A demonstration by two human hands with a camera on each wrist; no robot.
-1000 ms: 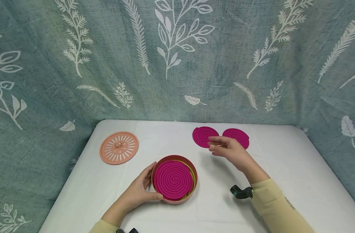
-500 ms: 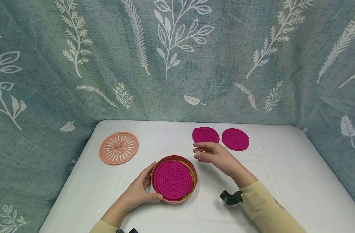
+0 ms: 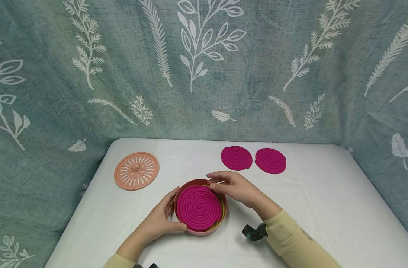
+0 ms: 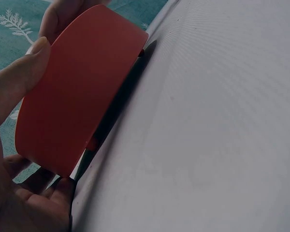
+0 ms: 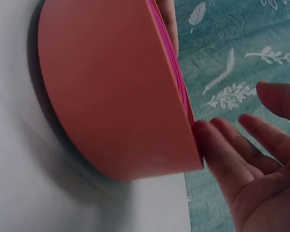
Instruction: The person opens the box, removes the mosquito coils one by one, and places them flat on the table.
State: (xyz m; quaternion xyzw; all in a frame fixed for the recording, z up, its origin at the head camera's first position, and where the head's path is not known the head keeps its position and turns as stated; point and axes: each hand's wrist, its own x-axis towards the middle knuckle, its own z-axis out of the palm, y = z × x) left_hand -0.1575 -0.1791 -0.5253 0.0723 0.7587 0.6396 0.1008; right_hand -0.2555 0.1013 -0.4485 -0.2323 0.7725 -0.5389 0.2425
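Observation:
A round coral container stands on the white table, holding a magenta spiral coaster on top. Yellow-green edges show beneath that coaster. My left hand grips the container's left side, thumb at the near rim and fingers round the wall, also seen in the left wrist view. At the far right rim is my right hand, fingers fairly straight and reaching over the opening. In the right wrist view, the fingertips of the right hand meet the rim of the container, with thumb apart.
Two more magenta spiral coasters lie side by side at the back of the table. A coral slotted lid with a small ring on top lies at the left. Behind the table hangs a leaf-patterned curtain.
My right hand has moved left and nearer, from in front of the back coasters to the container's far right rim. The left hand and container have stayed in place.

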